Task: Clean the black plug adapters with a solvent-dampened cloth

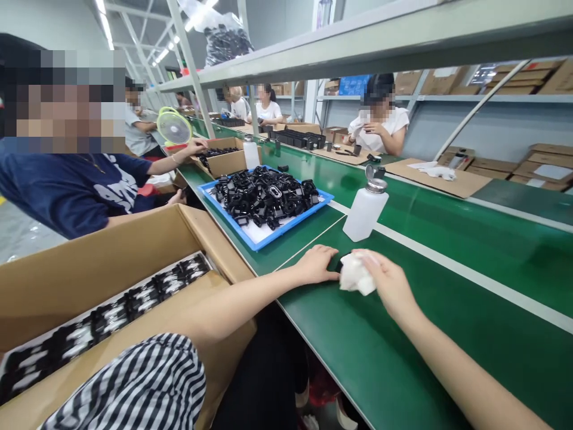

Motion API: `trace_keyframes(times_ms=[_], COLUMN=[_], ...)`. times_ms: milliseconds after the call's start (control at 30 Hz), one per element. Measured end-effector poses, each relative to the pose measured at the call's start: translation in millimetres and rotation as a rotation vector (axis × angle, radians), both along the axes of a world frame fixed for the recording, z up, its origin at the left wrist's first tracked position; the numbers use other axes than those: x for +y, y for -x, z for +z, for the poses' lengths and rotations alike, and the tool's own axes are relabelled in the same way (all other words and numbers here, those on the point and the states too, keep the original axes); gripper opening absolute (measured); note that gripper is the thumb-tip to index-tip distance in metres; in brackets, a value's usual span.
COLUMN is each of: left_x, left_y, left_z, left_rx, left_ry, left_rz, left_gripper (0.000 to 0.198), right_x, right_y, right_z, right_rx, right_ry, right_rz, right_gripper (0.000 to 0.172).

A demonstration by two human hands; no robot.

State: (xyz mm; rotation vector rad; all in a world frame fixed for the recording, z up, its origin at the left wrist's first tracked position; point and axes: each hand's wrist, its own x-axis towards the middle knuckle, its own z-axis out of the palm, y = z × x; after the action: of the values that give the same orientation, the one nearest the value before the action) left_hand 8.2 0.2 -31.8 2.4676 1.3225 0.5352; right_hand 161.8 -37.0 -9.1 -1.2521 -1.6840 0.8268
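My right hand is closed on a crumpled white cloth, pressing it against a small black plastic part on the green bench. From the other side, my left hand grips that part between thumb and fingers. Most of the part is hidden by the cloth and fingers, so its exact shape cannot be told. Just beyond my hands stands a white plastic pump bottle with its metal lid flipped up. A blue tray heaped with similar black plastic parts lies to the left of the bottle.
On my left is a large cardboard box holding rows of black parts. A co-worker sits beyond it, by a smaller box and a second white bottle. A metal shelf runs overhead. Other people work across the bench.
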Motion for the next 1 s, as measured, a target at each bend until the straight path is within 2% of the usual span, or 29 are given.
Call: trace_keyframes(times_ms=[67, 167, 200, 267, 400, 533, 600, 667, 733, 833, 900, 1000], left_x=[7, 17, 20, 24, 28, 29, 26, 18, 6, -13, -20, -18], left_y=[14, 46, 58, 78, 97, 91, 79, 61, 37, 5, -8, -11], left_z=[11.9, 28.9, 32.3, 34.7, 32.1, 42.1, 52.5, 62.2, 67.8, 66.4, 61.2, 51.1], left_rx=[0.006, -0.043, -0.061, -0.103, -0.234, -0.375, -0.454, -0.573, -0.769, -0.996, -0.972, -0.742], left_ry=[-0.039, -0.098, -0.102, -0.079, -0.014, 0.015, 0.055, 0.148, 0.317, 0.569, 0.577, 0.354], left_rz=[0.152, 0.548, 0.62, 0.667, 0.621, 0.588, 0.537, 0.431, 0.266, 0.048, 0.032, 0.161], left_gripper=[0.041, 0.021, 0.019, 0.015, 0.009, 0.014, 0.017, 0.019, 0.018, 0.016, 0.014, 0.017], right_x=[13, 33, 38, 45, 46, 40, 35, 30, 22, 12, 10, 14], right_y=[-17, -44, -51, -63, -70, -58, -48, -35, -23, -9, -6, -9], right_z=[4.0, -3.1, -7.7, -16.6, -22.3, -11.7, -3.6, 4.8, 12.1, 18.4, 19.1, 15.5], right_rx=[-0.053, -0.227, -0.258, -0.267, -0.241, -0.165, -0.067, 0.03, 0.093, 0.097, 0.031, -0.101], right_ry=[0.011, -0.083, -0.1, -0.083, -0.098, -0.205, -0.203, -0.149, -0.084, -0.015, -0.047, -0.166], right_rz=[-0.102, -0.263, -0.317, -0.401, -0.443, -0.385, -0.33, -0.211, -0.055, 0.129, 0.135, 0.019], right_gripper=[0.036, 0.044, 0.047, 0.047, 0.04, 0.033, 0.031, 0.032, 0.039, 0.048, 0.039, 0.019])
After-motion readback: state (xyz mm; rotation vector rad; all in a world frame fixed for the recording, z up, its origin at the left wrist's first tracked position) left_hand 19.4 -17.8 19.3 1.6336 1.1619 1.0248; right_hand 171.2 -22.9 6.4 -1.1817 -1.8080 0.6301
